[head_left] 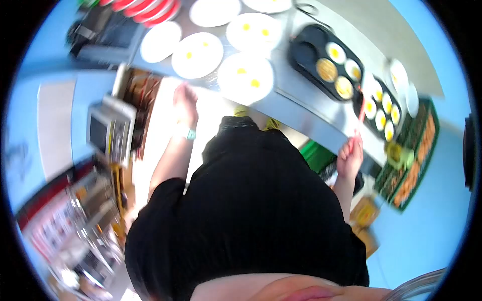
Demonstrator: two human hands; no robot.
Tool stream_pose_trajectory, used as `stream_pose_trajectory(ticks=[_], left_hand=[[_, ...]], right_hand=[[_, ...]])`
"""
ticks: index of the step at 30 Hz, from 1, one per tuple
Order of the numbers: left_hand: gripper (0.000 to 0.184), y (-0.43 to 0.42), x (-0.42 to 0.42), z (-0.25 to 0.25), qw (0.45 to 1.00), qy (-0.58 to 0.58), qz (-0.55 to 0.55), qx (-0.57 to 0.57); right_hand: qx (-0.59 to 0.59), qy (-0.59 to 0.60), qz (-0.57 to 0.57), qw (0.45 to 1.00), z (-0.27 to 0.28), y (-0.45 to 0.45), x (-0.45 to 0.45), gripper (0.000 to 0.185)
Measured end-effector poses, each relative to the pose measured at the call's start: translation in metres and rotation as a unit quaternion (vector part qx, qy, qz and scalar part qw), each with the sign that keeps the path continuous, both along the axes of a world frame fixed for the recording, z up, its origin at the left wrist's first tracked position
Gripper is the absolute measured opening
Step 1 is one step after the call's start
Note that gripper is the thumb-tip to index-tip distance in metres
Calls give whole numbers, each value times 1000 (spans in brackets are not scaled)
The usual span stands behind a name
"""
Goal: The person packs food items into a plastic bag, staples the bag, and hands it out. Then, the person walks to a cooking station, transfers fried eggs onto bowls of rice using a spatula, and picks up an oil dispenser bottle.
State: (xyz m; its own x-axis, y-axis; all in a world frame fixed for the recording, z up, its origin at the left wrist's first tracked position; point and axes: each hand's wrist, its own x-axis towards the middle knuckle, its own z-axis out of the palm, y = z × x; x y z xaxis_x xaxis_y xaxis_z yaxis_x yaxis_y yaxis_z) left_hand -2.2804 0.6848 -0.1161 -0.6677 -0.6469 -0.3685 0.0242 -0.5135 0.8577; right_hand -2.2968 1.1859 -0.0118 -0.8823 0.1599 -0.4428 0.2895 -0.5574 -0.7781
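My right hand (pixel 350 155) is closed around the red handle of a black-bladed spatula (pixel 362 108), which points up between the two pans. The nearer black multi-well egg pan (pixel 300 61) holds white eggs with yellow yolks and browned rounds (pixel 327 70); some wells have nothing in them. Beyond the spatula, a second egg pan (pixel 370 126) carries several eggs (pixel 380 120). My left hand (pixel 186 103) hangs by the counter's edge, blurred, with no object visible in it and its fingers loosely apart. Nearest to it is a white plate (pixel 197 70) with two yellow spots, probably yolks.
More white plates (pixel 246 95), several with yellow yolks, cover the metal counter (pixel 301 108). Red-and-white stacked items (pixel 150 12) stand at its far left. On the right is a green crate (pixel 427 145) of brown eggs, with a light-green jug (pixel 400 156) beside it.
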Motion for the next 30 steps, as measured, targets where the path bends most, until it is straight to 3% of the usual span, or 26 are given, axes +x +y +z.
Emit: stream_pose_trajectory(ticks=[3,5,9,10,11,14,17,21,25,27,30], left_hand=[[35,-40,-11,28,995,-71,60,-36],[36,-80,-17,8,995,-13,78,-63],[45,-143,-53,-18,995,-48,79,30],[42,-149,-63,-13,993,-51,80,65],[43,-176,-69,-42,994,-27,40,97],[42,-193,-86,-52,997,-25,3,77],[45,-175,-92,-22,999,-30,-18,36],[41,-205,-79,-49,998,25,-31,42],[42,-192,-62,4,996,54,-75,4],[43,-169,-70,45,991,62,-114,11],[45,-124,-88,79,967,62,-245,25]], right_hand=[[97,32,60,993,0,-12,-12,30],[96,54,80,991,-4,-16,-24,33],[153,122,91,977,4,-34,-33,40],[141,132,68,979,6,-40,-35,40],[131,142,40,980,7,-46,-36,39],[119,156,-26,980,15,-69,-42,44],[116,140,-124,975,26,-98,-50,47],[21,192,-195,962,30,-115,-46,45],[65,257,-252,931,32,-117,-40,46],[76,269,-278,919,37,-119,-45,35],[260,197,-323,888,32,-100,-56,19]])
